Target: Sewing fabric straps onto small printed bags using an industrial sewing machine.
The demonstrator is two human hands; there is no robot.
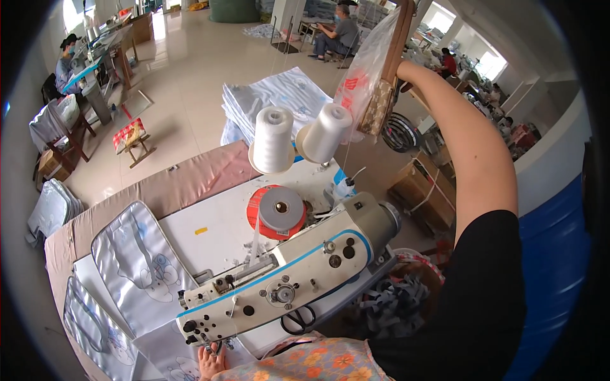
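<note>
My left hand (pixel 212 363) lies on silvery printed fabric (pixel 164 349) beside the presser foot of the white sewing machine (pixel 279 286), fingers flat and stretched out. My right arm (pixel 483 146) reaches up and away at the right. At its end, my right hand (pixel 405 70) is mostly hidden behind an upright brown piece (pixel 389 63), from which a patterned brown pouch (pixel 377 105) and a clear plastic bag (pixel 362 79) hang. Its fingers do not show. A roll of grey tape (pixel 281 209) on a red disc sits behind the machine, its strip running toward the machine.
Two white thread cones (pixel 273 140) stand behind the tape roll. Silvery bag pieces (pixel 140 254) lie on the table's left. Black scissors (pixel 297 320) rest by the machine. A stack of pale fabric (pixel 273 95) rises beyond. Fabric scraps (pixel 394 305) fill a bin. Several people sit farther off.
</note>
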